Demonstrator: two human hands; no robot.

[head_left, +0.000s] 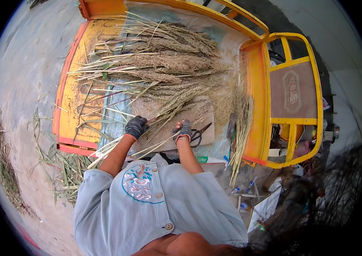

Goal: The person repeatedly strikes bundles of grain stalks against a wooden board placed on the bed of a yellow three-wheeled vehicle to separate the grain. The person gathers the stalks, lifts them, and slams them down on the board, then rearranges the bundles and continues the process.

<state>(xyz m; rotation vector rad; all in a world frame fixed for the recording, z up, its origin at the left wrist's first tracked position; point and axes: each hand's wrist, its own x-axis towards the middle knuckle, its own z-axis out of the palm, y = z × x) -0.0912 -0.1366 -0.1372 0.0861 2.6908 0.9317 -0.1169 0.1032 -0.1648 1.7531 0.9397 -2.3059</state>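
My left hand [137,126], in a dark knit glove, is closed around several pale sorghum stalks. Their cut ends pass beside my left forearm, and the brushy seed heads [174,105] point away to the right. My right hand [183,129] wears a similar glove with bare fingertips showing. Its fingers are curled at the end of a thin pale stalk [155,147] that slants down to the left. Black-handled scissors [196,137] lie just right of that hand, blades pointing up and right, on a flat tan board [206,115].
A large pile of sorghum heads [168,59] covers the yellow cart bed [98,32]. More stalks [243,128] lean along its right side, by a yellow frame [294,164]. Loose seed is scattered on the sheet. Leaf scraps [68,168] litter the ground at left; bottles [245,205] lie lower right.
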